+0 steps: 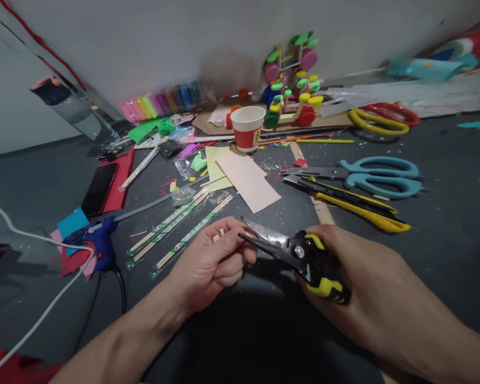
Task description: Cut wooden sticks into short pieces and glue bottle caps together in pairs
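Observation:
In my right hand [368, 288] is a pair of pruning shears [300, 250] with black and yellow handles, its blades apart and pointing left. My left hand [220, 256] is closed, with the pale ends of short wooden sticks [219, 234] showing between the fingers. The blade tips come right up to the left thumb and fingertips; whether they touch a stick is hidden. Wrapped chopsticks [194, 232] in clear sleeves with green print lie just beyond my left hand. A pale pink paper strip [252, 184] lies ahead of both hands.
To the right lie blue-handled scissors [384, 176], yellow cutters [356, 208] and more scissors [380, 120]. A paper cup [248, 128] stands behind, beside colourful clay-and-stick models [292, 80]. On the left are a blue glue gun [102, 245] with trailing cords, a phone [100, 186] and a bottle [74, 112].

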### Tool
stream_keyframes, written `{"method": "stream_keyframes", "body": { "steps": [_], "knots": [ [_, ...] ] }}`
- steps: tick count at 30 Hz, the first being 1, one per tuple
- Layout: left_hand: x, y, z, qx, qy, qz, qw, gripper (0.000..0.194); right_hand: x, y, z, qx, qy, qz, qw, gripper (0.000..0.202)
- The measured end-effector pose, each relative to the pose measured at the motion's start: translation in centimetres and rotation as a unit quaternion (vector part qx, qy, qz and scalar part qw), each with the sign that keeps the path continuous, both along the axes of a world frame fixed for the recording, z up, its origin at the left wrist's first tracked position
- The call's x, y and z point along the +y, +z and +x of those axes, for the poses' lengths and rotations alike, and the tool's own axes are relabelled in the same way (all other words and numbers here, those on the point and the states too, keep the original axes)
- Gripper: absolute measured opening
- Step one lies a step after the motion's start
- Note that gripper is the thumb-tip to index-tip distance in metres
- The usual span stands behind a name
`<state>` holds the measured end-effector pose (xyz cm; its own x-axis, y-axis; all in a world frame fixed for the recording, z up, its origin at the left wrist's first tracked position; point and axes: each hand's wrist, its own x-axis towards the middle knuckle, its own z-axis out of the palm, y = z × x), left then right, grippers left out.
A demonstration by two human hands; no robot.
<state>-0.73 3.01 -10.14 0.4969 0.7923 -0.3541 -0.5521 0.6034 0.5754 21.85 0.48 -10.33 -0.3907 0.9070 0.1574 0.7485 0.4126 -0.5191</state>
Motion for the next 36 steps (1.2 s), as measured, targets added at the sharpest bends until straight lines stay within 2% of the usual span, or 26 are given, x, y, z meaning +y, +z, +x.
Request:
{"method": "stream_keyframes", "body": {
  "steps": [4, 8, 12, 20, 24, 31, 36],
  "knots": [
    [-0.19, -0.33, 0.18, -0.007, 0.013, -0.033, 0.999, 0.024, 0.23, -0.10, -0.06, -0.023, 0.010, 0.050, 0.998, 0.012],
    [-0.29, -0.55, 0.16, -0.011, -0.015, -0.030, 0.999, 0.023, 0.27, -0.01, 0.05, -0.030, 0.014, 0.073, 0.997, 0.012],
    [-0.18, -0.60, 0.00, -0.024, -0.053, -0.021, 0.998, 0.022, 0.11, -0.07, 0.06, -0.021, 0.018, 0.054, 0.998, 0.013],
    [-0.16, -0.27, -0.02, -0.051, -0.065, -0.040, 0.996, 0.021, -0.30, -0.31, 0.25, 0.013, 0.024, -0.005, 1.000, 0.011],
    [-0.38, -0.34, 0.02, -0.064, -0.068, -0.043, 0.995, 0.019, -0.17, 0.22, 0.10, 0.007, 0.034, 0.005, 0.999, 0.005],
    [-0.69, -0.08, 0.24, -0.094, -0.058, -0.064, 0.992, 0.016, 0.00, 0.34, -0.04, -0.023, 0.037, 0.076, 0.996, 0.006],
    [-0.43, -0.29, -0.05, -0.064, -0.030, -0.045, 0.996, 0.010, -0.14, 0.17, 0.19, 0.004, 0.005, 0.042, 0.999, 0.009]
  ]
}}
